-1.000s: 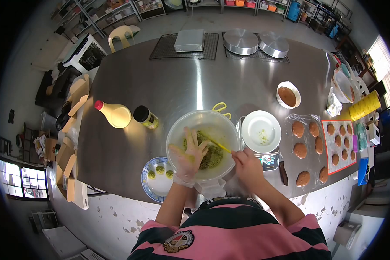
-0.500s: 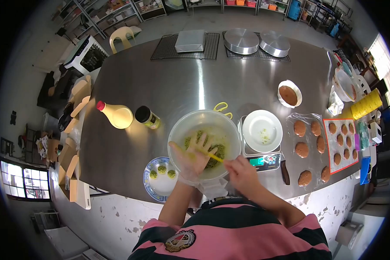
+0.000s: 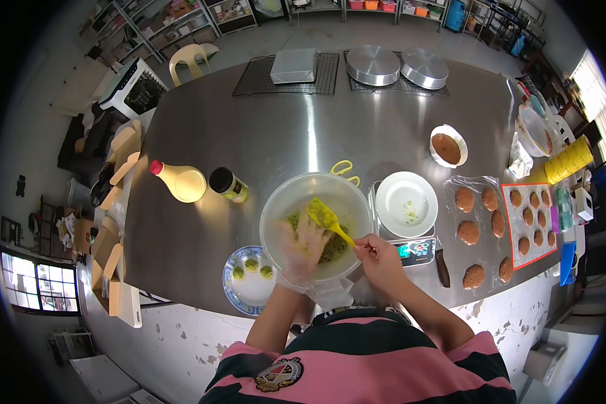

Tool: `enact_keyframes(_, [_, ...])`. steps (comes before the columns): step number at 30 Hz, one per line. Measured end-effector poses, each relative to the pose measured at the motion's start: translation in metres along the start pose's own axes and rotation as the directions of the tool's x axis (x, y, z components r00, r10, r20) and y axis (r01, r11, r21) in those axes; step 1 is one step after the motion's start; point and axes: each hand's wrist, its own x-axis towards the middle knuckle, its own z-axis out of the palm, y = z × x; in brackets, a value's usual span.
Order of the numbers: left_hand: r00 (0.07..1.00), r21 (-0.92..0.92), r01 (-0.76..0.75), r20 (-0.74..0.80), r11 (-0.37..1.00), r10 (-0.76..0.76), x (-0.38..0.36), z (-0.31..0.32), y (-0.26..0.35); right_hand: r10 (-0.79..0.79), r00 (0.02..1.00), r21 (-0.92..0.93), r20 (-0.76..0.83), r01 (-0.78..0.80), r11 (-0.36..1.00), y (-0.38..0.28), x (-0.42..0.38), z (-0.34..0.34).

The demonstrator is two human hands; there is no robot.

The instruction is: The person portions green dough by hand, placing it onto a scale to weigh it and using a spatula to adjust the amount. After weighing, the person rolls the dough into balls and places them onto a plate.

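A translucent mixing bowl (image 3: pixel 276 205) stands at the table's near edge with a green crumbly mixture (image 3: pixel 333 249) in it. Inside it is my left hand (image 3: pixel 304 246), in a clear plastic glove, slightly blurred, fingers apart. My right hand (image 3: pixel 380 261) is closed on the handle of a yellow spatula (image 3: pixel 324 215), whose green-smeared head is raised above the mixture beside my left fingers. Left of the bowl, a blue-rimmed plate (image 3: pixel 249 296) carries three green balls (image 3: pixel 251 264). To the right, a white plate (image 3: pixel 407 195) with green crumbs rests on a digital scale (image 3: pixel 421 250).
A yellow bottle (image 3: pixel 185 183) and a black-lidded jar (image 3: pixel 229 184) stand left of the bowl. Yellow-handled scissors (image 3: pixel 345 168) lie behind it. A knife (image 3: pixel 442 269) and brown discs (image 3: pixel 468 232) are at right. Round pans (image 3: pixel 373 66) sit on racks at the back.
The spatula's head has come up from among my left fingers and now shows fully. My right hand has shifted slightly right, and my left hand is turned differently.
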Motion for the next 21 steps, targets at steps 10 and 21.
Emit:
enact_keyframes(10, [0.992,0.404,-0.091,-0.042,0.910,0.118,0.009,-0.008,0.013,0.479,0.722,0.547,0.500,-0.692,0.471,-0.029,0.002,-0.021])
enact_keyframes(21, [0.968,0.542,-0.090,-0.148,0.835,0.200,0.010,-0.004,0.028,-0.098,0.995,-0.163,0.016,0.099,0.982,-0.007,0.015,-0.026])
